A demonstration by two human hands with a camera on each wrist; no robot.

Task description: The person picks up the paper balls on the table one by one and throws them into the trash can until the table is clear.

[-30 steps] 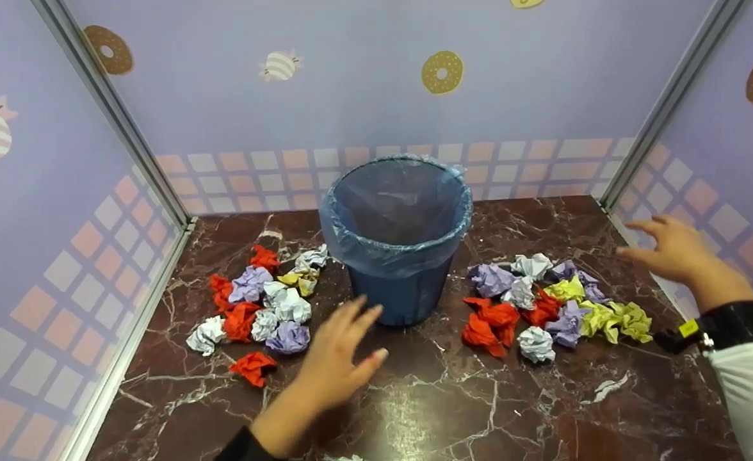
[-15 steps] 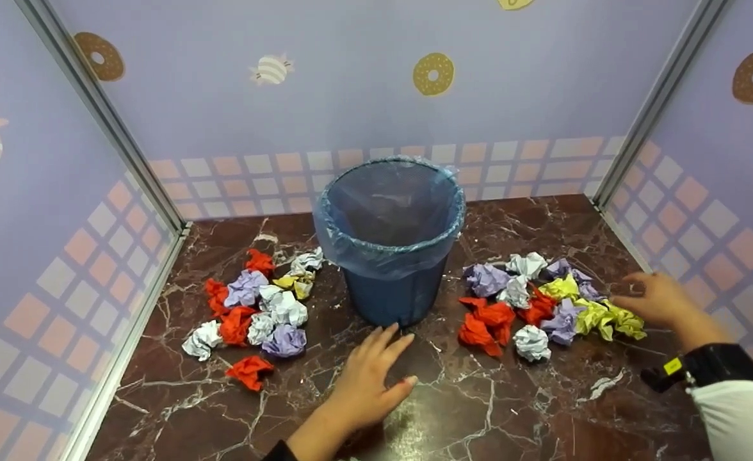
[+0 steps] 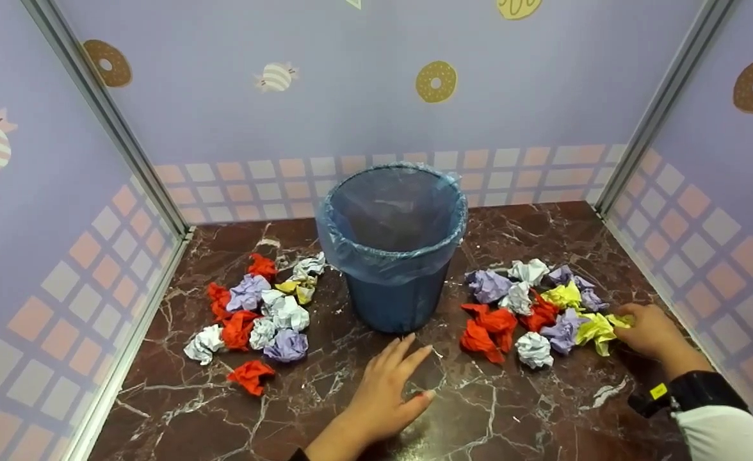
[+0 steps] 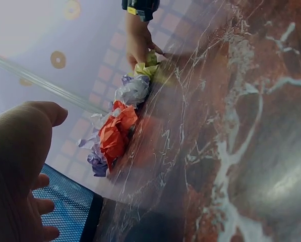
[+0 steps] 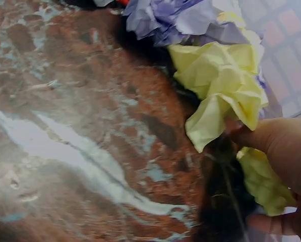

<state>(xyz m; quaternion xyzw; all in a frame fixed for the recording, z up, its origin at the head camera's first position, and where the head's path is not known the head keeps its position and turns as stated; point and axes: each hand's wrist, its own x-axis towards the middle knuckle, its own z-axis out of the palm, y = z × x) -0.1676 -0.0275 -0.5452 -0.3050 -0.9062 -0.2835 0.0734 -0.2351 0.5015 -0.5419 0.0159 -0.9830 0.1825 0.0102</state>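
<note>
The outermost yellow paper ball (image 5: 263,184) was gripped by the right hand (image 3: 652,330), its thumb and fingers closed round the paper. The ball was held low at the outer end of the right-hand group of paper balls (image 3: 540,312), just beside another yellow ball (image 5: 218,75); whether it had been lifted off the table (image 3: 504,410) could not be told. The left hand (image 3: 386,387) was held with its fingers spread apart just in front of the bin (image 3: 397,304), and nothing was grasped by it.

The bin was stood upright between the two groups, and its rim had been covered by a thin blue liner (image 3: 386,272). No paper could be made out inside, though the bottom was too dim to be sure. Red, white, purple and yellow balls were left lying on both sides, with the left-hand group (image 3: 262,333) untouched by either hand. From this, the clearing was judged to be barely begun: one ball had been taken hold of, and the others were left to be picked up.
</note>
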